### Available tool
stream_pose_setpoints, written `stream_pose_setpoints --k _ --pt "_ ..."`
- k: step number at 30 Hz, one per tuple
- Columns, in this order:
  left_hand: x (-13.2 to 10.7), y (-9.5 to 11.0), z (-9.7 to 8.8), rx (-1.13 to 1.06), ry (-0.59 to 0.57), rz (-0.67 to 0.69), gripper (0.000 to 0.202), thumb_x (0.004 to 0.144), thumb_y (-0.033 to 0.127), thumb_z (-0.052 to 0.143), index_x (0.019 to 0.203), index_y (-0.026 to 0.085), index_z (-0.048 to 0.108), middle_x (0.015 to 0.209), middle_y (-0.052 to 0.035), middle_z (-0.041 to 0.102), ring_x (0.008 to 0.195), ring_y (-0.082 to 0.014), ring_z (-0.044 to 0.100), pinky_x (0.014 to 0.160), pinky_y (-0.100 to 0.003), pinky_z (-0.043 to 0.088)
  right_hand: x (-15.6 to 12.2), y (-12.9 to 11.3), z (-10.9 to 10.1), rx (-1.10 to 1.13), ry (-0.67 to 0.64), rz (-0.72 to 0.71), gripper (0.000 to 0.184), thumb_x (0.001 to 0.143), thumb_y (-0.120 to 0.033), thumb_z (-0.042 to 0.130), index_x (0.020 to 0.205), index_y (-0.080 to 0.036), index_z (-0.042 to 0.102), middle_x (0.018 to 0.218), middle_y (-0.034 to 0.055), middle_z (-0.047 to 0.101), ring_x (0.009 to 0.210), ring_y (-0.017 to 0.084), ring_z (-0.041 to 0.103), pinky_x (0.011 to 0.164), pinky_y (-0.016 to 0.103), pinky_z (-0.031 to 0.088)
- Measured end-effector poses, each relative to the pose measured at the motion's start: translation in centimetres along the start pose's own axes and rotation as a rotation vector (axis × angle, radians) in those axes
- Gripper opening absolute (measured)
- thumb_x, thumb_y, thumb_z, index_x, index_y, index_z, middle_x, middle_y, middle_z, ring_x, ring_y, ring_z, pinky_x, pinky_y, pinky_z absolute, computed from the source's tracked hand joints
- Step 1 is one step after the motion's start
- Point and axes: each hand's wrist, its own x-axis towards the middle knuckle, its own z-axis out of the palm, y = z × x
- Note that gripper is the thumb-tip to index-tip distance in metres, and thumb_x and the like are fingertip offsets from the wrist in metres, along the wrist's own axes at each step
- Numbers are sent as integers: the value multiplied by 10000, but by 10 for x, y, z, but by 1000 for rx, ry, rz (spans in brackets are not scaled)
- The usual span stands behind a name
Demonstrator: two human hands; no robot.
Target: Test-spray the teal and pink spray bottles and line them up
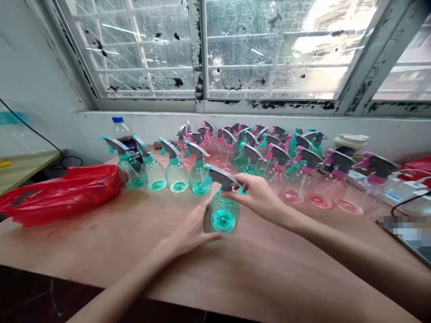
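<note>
A clear teal spray bottle (222, 214) with a grey trigger head stands on the wooden table (141, 251), just in front of the rows. My left hand (191, 229) wraps round its lower body from the left. My right hand (257, 195) grips the grey and teal trigger head from the right. Both hands are closed on this one bottle.
Several teal spray bottles (178, 172) line up behind it at left, several pink ones (313, 179) at right, up to the window ledge. A red plastic bag (60, 190) lies at left. A blue-capped bottle (123, 134), a lidded jar (350, 143) and cables stand around.
</note>
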Motion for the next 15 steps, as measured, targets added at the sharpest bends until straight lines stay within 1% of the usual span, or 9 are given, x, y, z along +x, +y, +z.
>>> stream_pose_setpoints --k 3,7,9,11,15 --pt "-7 -7 4 64 -1 -24 964 808 425 766 1531 235 156 1513 -160 375 1372 -342 394 1090 -520 369 10 1 -4 -174 -20 105 177 852 -380 668 841 -204 650 792 -10 694 702 146 611 606 238 409" --pt "-8 -4 10 121 8 -27 891 844 405 731 1522 239 177 1496 -154 401 1366 -334 405 1085 -515 373 27 4 -7 -325 0 217 226 829 -432 667 800 -209 642 743 14 700 672 190 623 546 260 346" --pt "-8 -2 11 142 8 -28 854 860 397 714 1518 241 193 1493 -150 410 1365 -334 407 1085 -516 371 36 4 -6 -399 5 263 220 816 -427 674 802 -210 642 783 41 718 720 224 649 539 266 327" --pt "-7 -1 12 161 3 -28 826 866 397 706 1510 225 220 1493 -158 411 1369 -335 401 1090 -514 363 44 4 -3 -465 10 300 234 810 -431 675 844 -202 645 837 74 731 771 256 670 549 273 334" --pt "-8 0 12 197 -11 -24 779 873 405 698 1486 175 275 1483 -184 423 1376 -340 388 1098 -507 351 56 4 4 -544 14 358 323 845 -438 638 1034 -177 612 870 105 744 826 288 699 589 288 387"
